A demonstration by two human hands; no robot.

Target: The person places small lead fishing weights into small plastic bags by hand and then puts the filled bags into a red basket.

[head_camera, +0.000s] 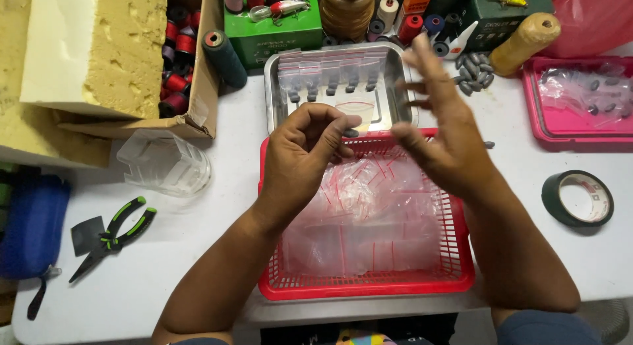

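Forearms over the red basket [369,289], we are partway through bagging small grey weights.

Our left hand [304,147] curls with thumb and fingertips pressed together on something small; we cannot tell for sure what it pinches, though a dark grey weight [351,133] shows just at the fingertips. Our right hand [440,131] is raised, fingers spread and blurred, holding nothing. Under both hands the basket holds a loose heap of empty clear zip bags [369,206], so much appears left to fill. Beyond it, the steel tray [271,88] holds rows of filled bags [330,78], each with dark weights inside: that part looks done. More loose weights [473,75] lie on the white table [204,253] near the tray, and a pink tray [533,108] at right holds further bagged pieces.
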